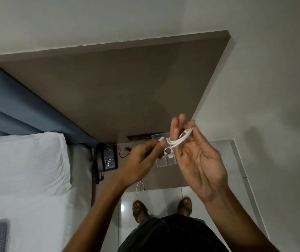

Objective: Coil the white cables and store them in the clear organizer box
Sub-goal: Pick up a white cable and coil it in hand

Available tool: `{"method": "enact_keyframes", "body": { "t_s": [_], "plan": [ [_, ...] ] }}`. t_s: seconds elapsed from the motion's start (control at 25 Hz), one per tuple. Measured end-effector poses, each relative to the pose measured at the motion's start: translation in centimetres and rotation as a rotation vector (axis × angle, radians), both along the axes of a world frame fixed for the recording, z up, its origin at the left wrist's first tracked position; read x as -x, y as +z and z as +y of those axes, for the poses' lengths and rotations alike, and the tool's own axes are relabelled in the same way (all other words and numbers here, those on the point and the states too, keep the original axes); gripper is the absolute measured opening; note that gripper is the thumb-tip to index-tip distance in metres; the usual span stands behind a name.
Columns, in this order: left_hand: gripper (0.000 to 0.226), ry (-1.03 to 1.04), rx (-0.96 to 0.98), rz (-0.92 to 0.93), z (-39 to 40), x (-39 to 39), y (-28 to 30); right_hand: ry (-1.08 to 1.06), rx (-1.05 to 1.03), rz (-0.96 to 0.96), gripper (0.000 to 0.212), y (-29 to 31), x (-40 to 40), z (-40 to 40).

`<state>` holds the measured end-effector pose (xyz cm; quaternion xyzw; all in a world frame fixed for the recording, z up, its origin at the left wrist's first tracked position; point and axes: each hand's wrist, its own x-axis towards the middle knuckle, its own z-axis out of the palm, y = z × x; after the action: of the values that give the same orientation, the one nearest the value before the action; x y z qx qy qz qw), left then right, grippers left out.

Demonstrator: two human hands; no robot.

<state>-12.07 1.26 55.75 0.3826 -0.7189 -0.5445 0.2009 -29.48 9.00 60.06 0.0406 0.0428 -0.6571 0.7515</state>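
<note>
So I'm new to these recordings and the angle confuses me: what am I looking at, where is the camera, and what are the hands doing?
There is no machine here. A person wears the camera on their head, looking steeply down, so you see their own arms and sandalled feet. The right hand has a white cable looped around its fingers, and the left hand pinches that cable's loose end beside it. Below them is a brown bedside table. On it sit a clear organizer box, which seems to hold a coiled cable already, a dark telephone, and another white cable hanging over the near edge. The bed with its white pillow is to the left.
</note>
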Motion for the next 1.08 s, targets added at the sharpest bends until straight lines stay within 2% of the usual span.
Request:
{"method": "enact_keyframes", "body": {
  "t_s": [0.08,0.12,0.24,0.28,0.32,0.36,0.44,0.52,0.68,0.76,0.8,0.88,0.96,1.0,1.04,1.08],
  "plan": [
    [0.042,-0.078,0.016,-0.034,1.2,-0.4,-0.6,-0.108,-0.048,0.198,0.032,0.3,0.8,-1.1],
    [0.042,-0.096,0.023,-0.057,1.5,-0.7,-0.8,-0.162,-0.078,0.428,0.034,0.2,1.1,-1.5],
    [0.035,-0.094,0.029,-0.079,1.4,-1.6,-0.1,-0.268,-0.145,1.461,0.038,-0.9,1.6,-1.8],
    [0.031,-0.088,0.032,-0.055,1.2,-2.0,0.5,-0.237,-0.103,1.705,0.034,-1.4,1.9,-1.8],
    [0.028,-0.073,0.038,-0.027,0.8,-2.5,1.1,-0.148,-0.043,1.853,0.027,-1.9,2.2,-1.7],
    [0.028,-0.05,0.048,0.005,0.3,-2.8,1.8,-0.018,0.02,1.906,0.023,-2.4,2.5,-1.3],
    [0.044,0.024,0.05,0.095,-1.1,-3.2,3.2,0.243,0.112,1.804,0.025,-3.3,2.4,0.0],
    [0.06,0.1,0.076,0.166,-2.6,-3.3,4.3,0.4,0.16,1.533,0.029,-3.6,1.2,1.6],
    [0.062,0.098,0.061,0.151,-3.2,-1.6,4.8,0.516,0.187,0.931,0.035,-3.6,-1.4,2.6],
    [0.064,0.119,-0.014,0.14,-2.2,-0.1,4.0,0.488,0.188,0.517,0.033,-2.6,-1.6,2.0],
    [0.062,0.135,-0.059,0.134,-1.7,0.6,3.5,0.409,0.164,0.322,0.031,-1.7,-1.5,1.5],
    [0.052,0.14,-0.129,0.124,-0.7,1.1,2.3,0.188,0.043,0.099,0.028,-0.4,-0.4,0.5],
    [0.04,0.07,-0.121,0.08,0.5,1.0,1.6,0.028,-0.082,0.083,0.028,0.3,0.9,-0.9],
    [0.034,0.023,-0.095,0.051,1.1,0.7,1.3,-0.03,-0.137,0.173,0.028,0.5,1.2,-1.5],
    [0.028,-0.032,-0.059,0.027,1.5,0.4,1.2,-0.079,-0.182,0.344,0.029,0.4,1.4,-2.0],
    [0.025,-0.088,-0.007,0.0,1.8,0.2,1.1,-0.117,-0.212,0.593,0.032,0.1,1.5,-2.4]
  ]
}}
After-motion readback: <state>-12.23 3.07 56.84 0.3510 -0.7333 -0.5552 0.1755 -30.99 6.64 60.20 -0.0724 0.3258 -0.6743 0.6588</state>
